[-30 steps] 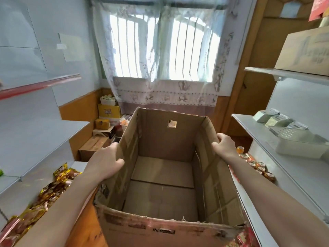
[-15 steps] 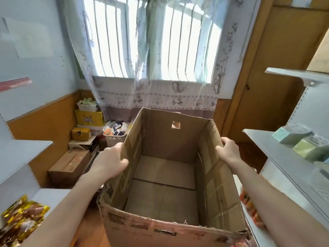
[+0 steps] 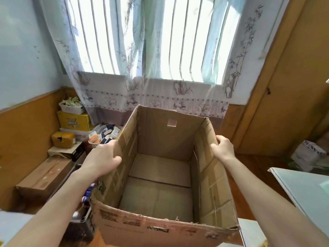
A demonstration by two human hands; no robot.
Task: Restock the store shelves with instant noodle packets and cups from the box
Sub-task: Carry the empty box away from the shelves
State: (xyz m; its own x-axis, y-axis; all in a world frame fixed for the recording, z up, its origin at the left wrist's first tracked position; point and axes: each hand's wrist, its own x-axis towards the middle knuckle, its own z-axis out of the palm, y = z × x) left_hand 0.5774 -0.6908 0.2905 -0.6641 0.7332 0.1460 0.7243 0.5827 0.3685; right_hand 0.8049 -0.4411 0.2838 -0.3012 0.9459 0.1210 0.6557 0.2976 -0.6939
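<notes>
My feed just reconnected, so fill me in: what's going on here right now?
A person holds a large open brown cardboard box by its side walls: the left hand grips the left rim, the right hand grips the right rim. The box is empty, showing only bare bottom flaps. It faces a curtained window, with stacked cartons on the floor to the left.

Left grip, right grip: bare hands; forearms bare up to frame edge.
</notes>
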